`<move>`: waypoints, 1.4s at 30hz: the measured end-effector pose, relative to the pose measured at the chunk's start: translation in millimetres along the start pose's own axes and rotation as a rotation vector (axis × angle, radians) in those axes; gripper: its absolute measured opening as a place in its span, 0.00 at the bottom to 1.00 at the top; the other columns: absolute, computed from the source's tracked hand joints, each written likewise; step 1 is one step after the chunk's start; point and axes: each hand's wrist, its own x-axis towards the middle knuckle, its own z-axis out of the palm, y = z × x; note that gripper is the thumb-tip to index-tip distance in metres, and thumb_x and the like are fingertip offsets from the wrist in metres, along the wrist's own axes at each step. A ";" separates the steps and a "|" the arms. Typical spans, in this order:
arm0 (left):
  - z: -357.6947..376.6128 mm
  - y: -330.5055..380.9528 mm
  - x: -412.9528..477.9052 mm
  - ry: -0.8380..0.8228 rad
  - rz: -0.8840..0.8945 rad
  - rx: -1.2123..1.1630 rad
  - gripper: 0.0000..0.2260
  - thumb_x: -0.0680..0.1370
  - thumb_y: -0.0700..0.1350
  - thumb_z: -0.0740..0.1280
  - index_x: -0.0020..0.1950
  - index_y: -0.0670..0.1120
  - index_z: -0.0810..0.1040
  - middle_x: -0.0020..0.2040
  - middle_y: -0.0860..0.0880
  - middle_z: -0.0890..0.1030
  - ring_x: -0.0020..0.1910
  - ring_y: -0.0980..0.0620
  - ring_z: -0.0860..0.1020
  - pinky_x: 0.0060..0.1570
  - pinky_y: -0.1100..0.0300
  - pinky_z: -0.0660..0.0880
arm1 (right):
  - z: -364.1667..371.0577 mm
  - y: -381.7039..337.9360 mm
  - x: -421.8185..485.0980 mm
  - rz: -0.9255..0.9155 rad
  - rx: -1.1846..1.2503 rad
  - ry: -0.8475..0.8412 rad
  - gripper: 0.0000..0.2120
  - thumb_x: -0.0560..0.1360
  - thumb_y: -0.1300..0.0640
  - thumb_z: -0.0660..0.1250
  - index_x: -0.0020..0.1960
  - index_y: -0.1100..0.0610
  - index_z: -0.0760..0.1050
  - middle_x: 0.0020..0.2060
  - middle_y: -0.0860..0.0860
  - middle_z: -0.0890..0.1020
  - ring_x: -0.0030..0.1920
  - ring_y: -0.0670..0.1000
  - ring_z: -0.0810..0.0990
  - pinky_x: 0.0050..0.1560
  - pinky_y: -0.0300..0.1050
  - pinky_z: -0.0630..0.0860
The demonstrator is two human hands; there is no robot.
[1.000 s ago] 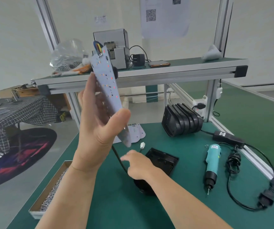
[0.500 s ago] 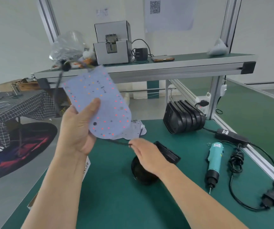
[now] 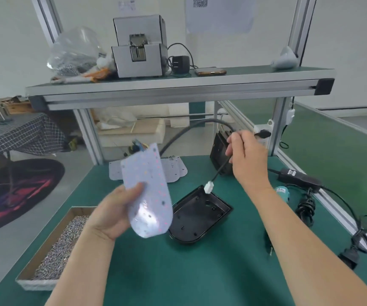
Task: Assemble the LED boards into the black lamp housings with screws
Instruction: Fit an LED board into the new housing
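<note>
At a green-matted workbench (image 3: 156,272) beneath an aluminium shelf (image 3: 178,89), I watched two bare hands at work. The left hand (image 3: 114,213) gripped an LED board (image 3: 149,191) by its left edge, thumb pressed on the face and fingers curled behind, holding it tilted above the mat. The right hand (image 3: 246,157), raised higher, pinched a black cable (image 3: 220,168) between thumb and closed fingers. The cable's white connector (image 3: 209,187) hung at the far rim of the black lamp housing (image 3: 198,215), which lay open side up just right of the board; I could not tell whether they touched. More LED boards (image 3: 175,171) lay behind. A cardboard tray of screws (image 3: 54,246) sat at the left edge. The right forearm hid most of the teal electric screwdriver (image 3: 282,193) and part of the stacked housings (image 3: 219,149).
</note>
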 end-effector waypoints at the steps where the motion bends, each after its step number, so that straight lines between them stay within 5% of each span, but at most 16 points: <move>1: -0.6 -10.6 3.6 -0.011 -0.059 0.049 0.14 0.76 0.41 0.64 0.56 0.38 0.85 0.55 0.38 0.85 0.51 0.42 0.85 0.49 0.50 0.83 | 0.7 7.7 -4.1 0.022 -0.009 -0.005 0.12 0.85 0.56 0.57 0.45 0.53 0.75 0.32 0.47 0.80 0.33 0.48 0.78 0.41 0.52 0.79; 7: -0.3 -58.5 26.3 -0.020 -0.208 0.213 0.20 0.75 0.47 0.71 0.62 0.36 0.81 0.63 0.38 0.81 0.60 0.44 0.82 0.59 0.54 0.79 | 6.5 42.7 -21.4 0.127 -0.051 -0.021 0.12 0.85 0.56 0.57 0.45 0.53 0.75 0.32 0.47 0.80 0.32 0.47 0.78 0.36 0.38 0.74; 10: -0.4 -65.7 34.9 -0.018 -0.258 0.255 0.28 0.70 0.54 0.78 0.63 0.38 0.81 0.61 0.40 0.83 0.60 0.44 0.82 0.57 0.54 0.80 | 7.1 49.2 -24.0 0.162 -0.071 -0.034 0.12 0.85 0.56 0.57 0.46 0.54 0.76 0.33 0.47 0.81 0.33 0.49 0.79 0.37 0.41 0.75; 13: 5.6 -69.9 41.9 -0.009 -0.334 0.306 0.21 0.74 0.49 0.71 0.63 0.39 0.81 0.60 0.41 0.84 0.57 0.45 0.84 0.52 0.54 0.82 | 8.1 47.0 -23.5 0.146 -0.045 -0.073 0.12 0.85 0.56 0.58 0.46 0.55 0.76 0.32 0.48 0.81 0.31 0.48 0.79 0.36 0.40 0.75; 20: 18.9 -84.8 38.4 0.040 -0.285 0.197 0.19 0.76 0.47 0.68 0.64 0.40 0.80 0.62 0.42 0.83 0.62 0.43 0.81 0.59 0.50 0.79 | 15.6 27.1 -22.6 0.145 0.079 -0.315 0.12 0.84 0.57 0.60 0.44 0.59 0.75 0.32 0.52 0.83 0.27 0.47 0.78 0.31 0.33 0.71; 23: 19.1 -81.6 32.8 0.059 -0.182 0.031 0.16 0.77 0.46 0.66 0.61 0.42 0.84 0.64 0.41 0.82 0.62 0.44 0.81 0.55 0.51 0.82 | 7.5 25.4 -13.1 0.117 -0.037 -0.447 0.11 0.83 0.55 0.62 0.44 0.55 0.79 0.37 0.48 0.85 0.30 0.45 0.78 0.38 0.35 0.72; 27: 27.3 -57.5 27.9 0.045 -0.075 -0.055 0.13 0.76 0.45 0.66 0.56 0.46 0.87 0.61 0.43 0.83 0.58 0.46 0.83 0.49 0.52 0.82 | -6.6 23.3 0.4 0.055 -0.104 -0.529 0.07 0.80 0.50 0.69 0.49 0.46 0.86 0.53 0.43 0.79 0.51 0.43 0.76 0.56 0.37 0.69; 29: 31.4 -47.4 25.6 0.036 -0.057 -0.063 0.13 0.76 0.44 0.66 0.55 0.46 0.87 0.61 0.42 0.84 0.57 0.46 0.84 0.48 0.52 0.82 | -12.1 22.6 1.9 0.203 0.183 -0.474 0.09 0.78 0.44 0.68 0.55 0.41 0.84 0.57 0.40 0.80 0.50 0.43 0.76 0.55 0.38 0.71; 32: 34.1 -39.8 21.4 0.037 -0.043 -0.104 0.13 0.75 0.44 0.66 0.56 0.45 0.87 0.61 0.42 0.83 0.57 0.45 0.84 0.47 0.51 0.83 | -10.4 27.4 -5.4 0.561 0.605 -0.477 0.21 0.79 0.36 0.60 0.61 0.46 0.82 0.55 0.53 0.85 0.44 0.55 0.75 0.45 0.49 0.67; 35: 36.8 -38.5 18.1 0.055 -0.030 -0.125 0.14 0.75 0.45 0.66 0.56 0.46 0.87 0.62 0.43 0.83 0.58 0.45 0.83 0.49 0.50 0.83 | 6.3 32.2 -25.4 0.701 0.653 -0.568 0.27 0.84 0.41 0.53 0.46 0.53 0.87 0.39 0.53 0.86 0.35 0.53 0.81 0.35 0.44 0.75; 38: 34.5 -36.6 15.8 0.076 -0.017 -0.168 0.15 0.75 0.46 0.67 0.57 0.46 0.86 0.62 0.43 0.83 0.59 0.45 0.83 0.49 0.50 0.83 | 17.0 39.7 -41.4 0.499 0.209 -0.533 0.21 0.83 0.54 0.56 0.35 0.54 0.78 0.30 0.47 0.84 0.29 0.41 0.79 0.36 0.38 0.75; 42: 23.4 -33.7 11.0 0.106 -0.015 -0.199 0.14 0.74 0.47 0.67 0.55 0.47 0.87 0.60 0.43 0.84 0.56 0.46 0.84 0.45 0.51 0.83 | 13.9 54.0 -49.0 0.079 -0.559 -0.451 0.26 0.82 0.44 0.52 0.30 0.57 0.64 0.26 0.53 0.69 0.28 0.52 0.66 0.32 0.51 0.64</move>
